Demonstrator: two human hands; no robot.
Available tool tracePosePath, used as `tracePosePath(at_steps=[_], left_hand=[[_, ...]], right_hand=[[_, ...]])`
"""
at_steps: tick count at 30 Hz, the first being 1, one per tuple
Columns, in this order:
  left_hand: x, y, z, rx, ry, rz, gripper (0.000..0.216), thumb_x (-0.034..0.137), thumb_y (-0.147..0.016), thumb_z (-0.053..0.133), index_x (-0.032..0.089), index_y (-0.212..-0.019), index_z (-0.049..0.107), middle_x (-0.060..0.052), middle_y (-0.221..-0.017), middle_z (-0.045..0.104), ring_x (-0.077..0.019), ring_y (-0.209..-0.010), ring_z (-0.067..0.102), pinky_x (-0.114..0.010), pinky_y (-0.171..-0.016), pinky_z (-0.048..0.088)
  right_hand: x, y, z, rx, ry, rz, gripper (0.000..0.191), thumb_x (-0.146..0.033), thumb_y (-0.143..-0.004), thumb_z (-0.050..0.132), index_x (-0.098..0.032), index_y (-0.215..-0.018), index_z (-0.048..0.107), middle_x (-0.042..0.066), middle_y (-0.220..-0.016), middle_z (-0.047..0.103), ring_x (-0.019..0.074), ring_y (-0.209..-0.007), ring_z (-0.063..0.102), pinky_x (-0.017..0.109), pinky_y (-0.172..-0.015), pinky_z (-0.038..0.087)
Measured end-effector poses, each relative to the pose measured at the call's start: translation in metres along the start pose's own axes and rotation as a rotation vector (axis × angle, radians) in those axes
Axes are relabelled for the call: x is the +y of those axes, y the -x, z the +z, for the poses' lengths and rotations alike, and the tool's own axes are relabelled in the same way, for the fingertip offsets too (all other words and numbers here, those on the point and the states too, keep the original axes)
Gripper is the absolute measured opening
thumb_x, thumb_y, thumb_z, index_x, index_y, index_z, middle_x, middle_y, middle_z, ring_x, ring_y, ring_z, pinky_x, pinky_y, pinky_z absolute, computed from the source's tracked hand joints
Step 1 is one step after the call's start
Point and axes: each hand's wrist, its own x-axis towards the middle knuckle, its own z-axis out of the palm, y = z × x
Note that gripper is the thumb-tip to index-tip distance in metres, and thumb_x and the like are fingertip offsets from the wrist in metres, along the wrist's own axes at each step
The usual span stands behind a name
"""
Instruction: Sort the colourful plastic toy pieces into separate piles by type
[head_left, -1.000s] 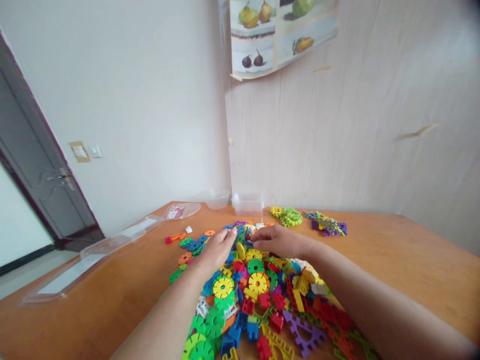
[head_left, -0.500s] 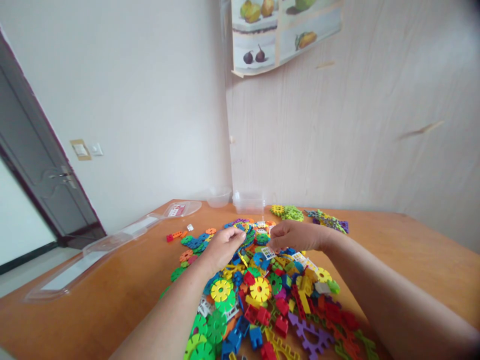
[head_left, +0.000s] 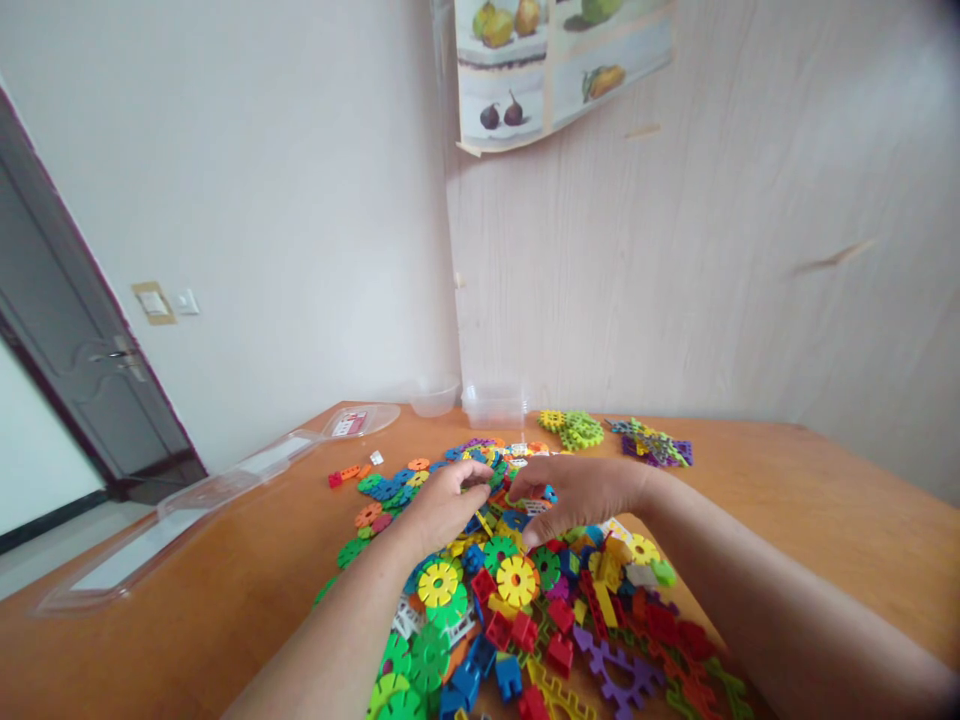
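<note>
A big heap of coloured plastic building pieces [head_left: 525,590] lies on the orange wooden table [head_left: 225,600]: gear-shaped discs, small blocks, purple connectors. My left hand [head_left: 442,505] rests on the far left of the heap, fingers curled and pinching among the pieces. My right hand [head_left: 581,490] lies over the heap beside it, fingers bent down onto blue and white pieces. The two hands nearly touch. What each one grips is hidden by the fingers.
A small group of yellow-green discs [head_left: 571,430] and a group of purple and green connectors [head_left: 652,447] lie at the back. Clear plastic tubs [head_left: 495,405] stand against the wall. A long clear lid [head_left: 180,515] lies on the left. A door [head_left: 82,360] is at far left.
My right hand has come down from a raised position onto the heap and closer to my left hand. My left hand has shifted slightly within the pieces.
</note>
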Motion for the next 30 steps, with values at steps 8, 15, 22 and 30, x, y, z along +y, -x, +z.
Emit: tracePosePath(at_steps=[8,15,22,30], left_hand=[[0.007,0.001,-0.003,-0.016,-0.019,0.007,0.028,0.033,-0.083,0.056,0.02,-0.103,0.072,-0.003,-0.107,0.074,-0.0235,-0.103,0.066,-0.034,-0.096,0.048],[0.009,0.002,-0.002,0.01,-0.034,-0.009,0.028,0.034,-0.082,0.055,0.02,-0.099,0.073,-0.002,-0.1,0.075,-0.0224,-0.095,0.067,-0.033,-0.092,0.048],[0.015,0.003,-0.006,-0.001,-0.03,-0.01,0.027,0.032,-0.082,0.054,0.019,-0.097,0.072,-0.003,-0.1,0.074,-0.0216,-0.096,0.066,-0.03,-0.087,0.048],[-0.001,0.003,0.002,-0.023,-0.149,-0.002,0.032,0.033,-0.077,0.059,0.02,-0.103,0.069,-0.001,-0.085,0.069,-0.0179,-0.074,0.062,-0.027,-0.065,0.046]], right_hand=[[0.004,-0.009,0.006,0.137,-0.063,-0.022,0.019,-0.032,-0.084,0.059,-0.018,-0.079,0.071,-0.001,-0.071,0.064,0.0117,-0.065,0.054,0.023,-0.06,0.039],[0.011,-0.005,-0.003,0.258,-0.35,0.16,0.034,-0.048,-0.087,0.057,-0.017,-0.075,0.065,-0.002,-0.064,0.057,0.009,-0.056,0.046,0.022,-0.051,0.036],[0.015,-0.006,-0.001,0.22,-0.367,0.203,0.029,-0.045,-0.085,0.058,-0.017,-0.081,0.067,-0.002,-0.062,0.057,0.0096,-0.055,0.048,0.021,-0.048,0.036],[0.023,-0.012,0.006,0.226,-0.226,0.153,0.021,-0.037,-0.083,0.059,-0.018,-0.076,0.066,-0.003,-0.065,0.057,0.0099,-0.059,0.047,0.022,-0.055,0.038]])
